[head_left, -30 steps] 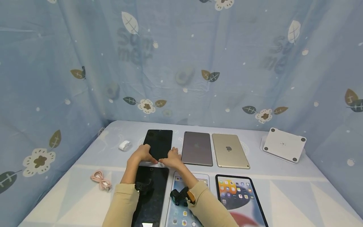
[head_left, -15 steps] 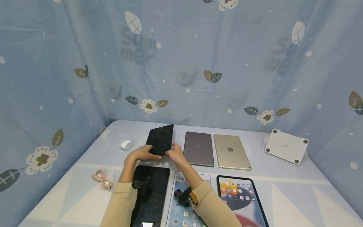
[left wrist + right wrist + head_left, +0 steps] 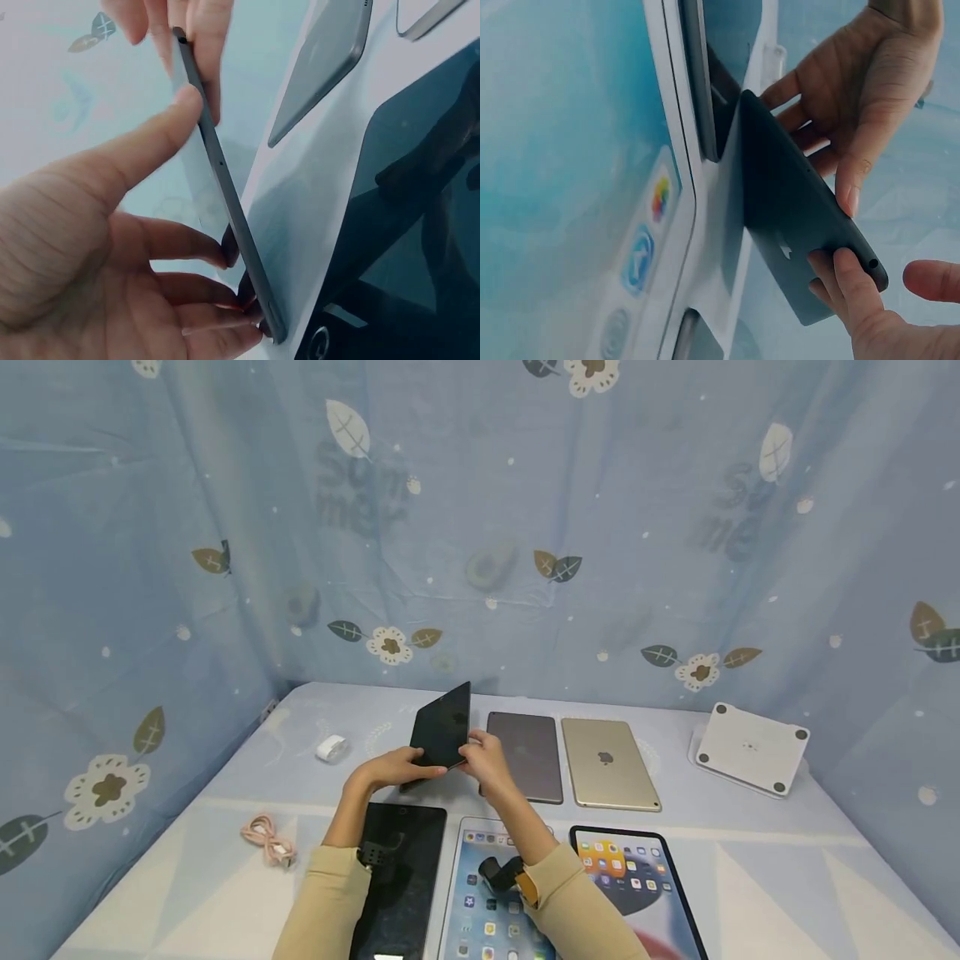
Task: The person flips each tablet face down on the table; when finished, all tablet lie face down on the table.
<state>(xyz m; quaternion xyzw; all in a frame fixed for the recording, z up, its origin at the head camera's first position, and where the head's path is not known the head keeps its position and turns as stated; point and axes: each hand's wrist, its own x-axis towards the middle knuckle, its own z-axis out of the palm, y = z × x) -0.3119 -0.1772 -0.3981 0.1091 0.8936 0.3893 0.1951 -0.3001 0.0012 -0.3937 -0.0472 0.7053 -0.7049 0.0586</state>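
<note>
Probably stiff, slick and breakable, the dark-gray iPad (image 3: 441, 727) tilts between the left hand (image 3: 390, 767), gripping its edge, and the right hand (image 3: 487, 761), fingers against its back and thumb apart, with opposite edges seemingly the safest hold.

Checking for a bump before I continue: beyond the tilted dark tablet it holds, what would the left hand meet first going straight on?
Probably the right hand: in the head view, the left hand points across toward it, and both touch the dark tablet. Exact depth is hard to judge.
</note>
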